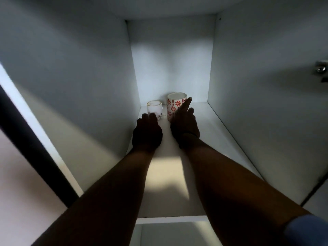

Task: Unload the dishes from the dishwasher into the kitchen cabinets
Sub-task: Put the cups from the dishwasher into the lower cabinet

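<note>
Both my arms reach deep into a white cabinet. On its shelf [204, 125], near the back left corner, stand two cups upright. The small white cup [154, 108] has a faint flower print and a handle on its right. The taller mug [174, 103] carries red flowers. My left hand [147, 133] lies just in front of the small cup, its fingertips at the cup's base, fingers relaxed. My right hand [184, 126] is beside the red-flowered mug with straight fingers against its right side. Neither hand grips anything.
White cabinet walls close in on the left [79, 77] and right [257, 77], with a back panel [170, 59] behind the cups. A metal door hinge [321, 68] sits on the right wall. A lower shelf [170, 233] shows below the front edge.
</note>
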